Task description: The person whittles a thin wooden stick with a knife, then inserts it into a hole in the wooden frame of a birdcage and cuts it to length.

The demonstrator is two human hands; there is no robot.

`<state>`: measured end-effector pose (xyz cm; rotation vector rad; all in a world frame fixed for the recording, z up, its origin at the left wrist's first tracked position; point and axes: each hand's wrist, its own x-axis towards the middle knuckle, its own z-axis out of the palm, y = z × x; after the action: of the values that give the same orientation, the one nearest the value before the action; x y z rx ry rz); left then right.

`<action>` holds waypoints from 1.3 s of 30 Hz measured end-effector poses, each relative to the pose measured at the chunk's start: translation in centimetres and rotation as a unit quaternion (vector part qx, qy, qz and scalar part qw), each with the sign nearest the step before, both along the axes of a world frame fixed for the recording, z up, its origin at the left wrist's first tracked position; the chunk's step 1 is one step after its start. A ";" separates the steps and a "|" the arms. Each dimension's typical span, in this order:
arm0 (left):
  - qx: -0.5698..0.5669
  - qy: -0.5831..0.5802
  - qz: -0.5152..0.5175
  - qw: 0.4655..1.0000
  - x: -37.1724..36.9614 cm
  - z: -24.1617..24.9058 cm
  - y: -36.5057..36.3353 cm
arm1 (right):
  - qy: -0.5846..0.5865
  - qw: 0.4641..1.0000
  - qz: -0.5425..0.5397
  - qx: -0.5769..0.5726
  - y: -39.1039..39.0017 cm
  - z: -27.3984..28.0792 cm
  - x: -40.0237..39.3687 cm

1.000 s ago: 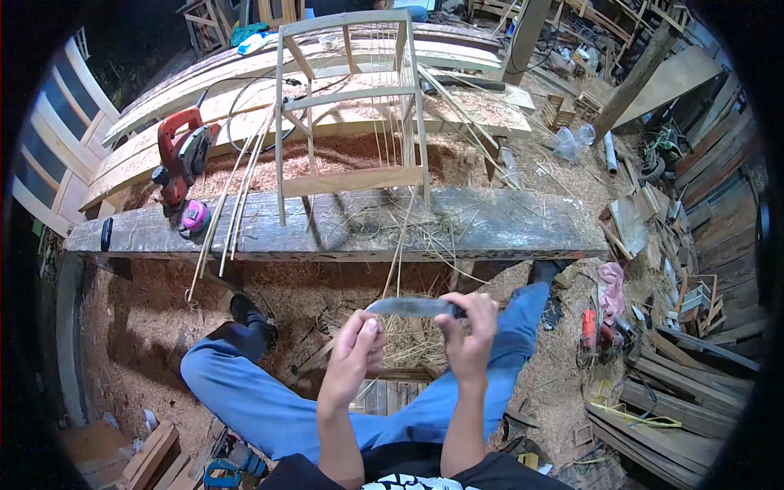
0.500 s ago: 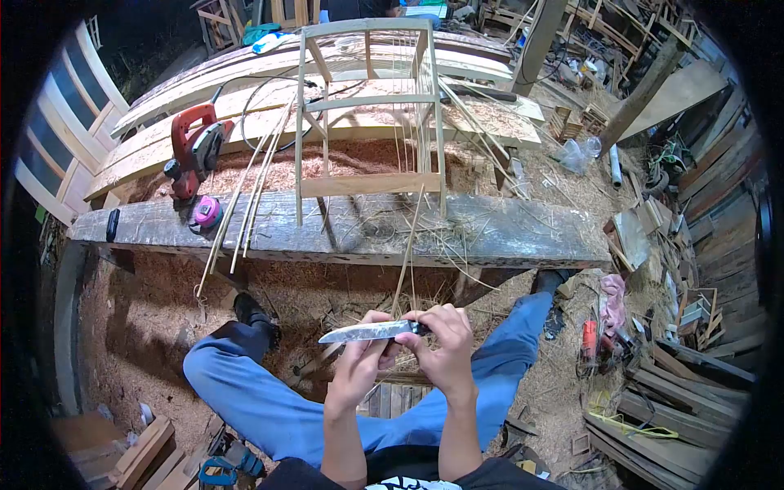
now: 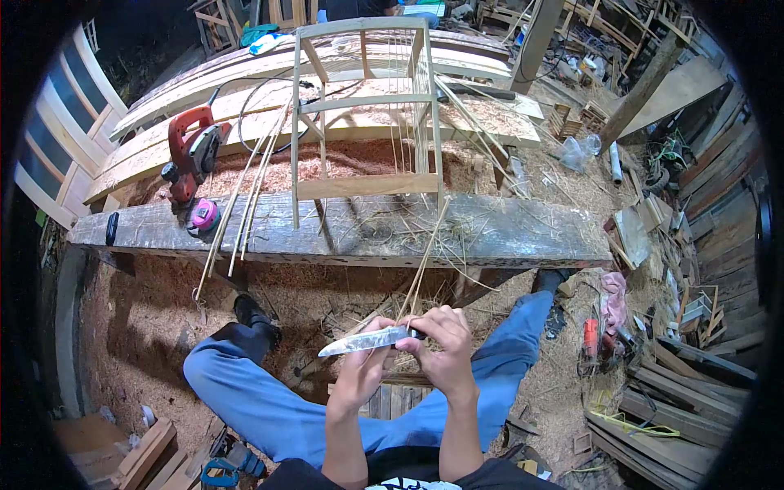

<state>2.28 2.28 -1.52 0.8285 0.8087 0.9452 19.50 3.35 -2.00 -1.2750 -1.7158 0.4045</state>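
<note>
In my right hand [image 3: 441,343] is a knife [image 3: 363,340], its wide blade pointing left and lying across the fingers of my left hand [image 3: 359,371]. My left hand is closed around thin bamboo strips [image 3: 425,265], which run up from behind the blade toward the bench; the exact grip is hidden by the knife. Beyond my hands, a small wooden frame [image 3: 367,186] stands on the thick bench plank [image 3: 523,233], with thin upright strips on its right side. More loose strips [image 3: 245,216] lean over the plank to the left.
A red power planer [image 3: 186,155] and a pink tape measure [image 3: 204,215] sit at the bench's left. Long boards [image 3: 163,122] lie behind. Shavings cover the floor. Wood scraps [image 3: 678,416] and a red-orange tool [image 3: 590,336] lie at right. A person sits at the far back.
The knife's tip has dipped slightly, so the blade is more slanted. The strips' upper ends have swung to the right. Both hands remain in about the same place.
</note>
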 end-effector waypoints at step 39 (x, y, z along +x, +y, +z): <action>-0.025 0.025 0.121 0.992 -0.7 1.3 0.4 | 0.020 0.999 0.027 -0.021 0.1 0.6 0.5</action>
<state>1.57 2.72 -0.25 0.7240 0.9883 1.1170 19.98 3.43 -1.36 -1.2437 -1.7186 0.4973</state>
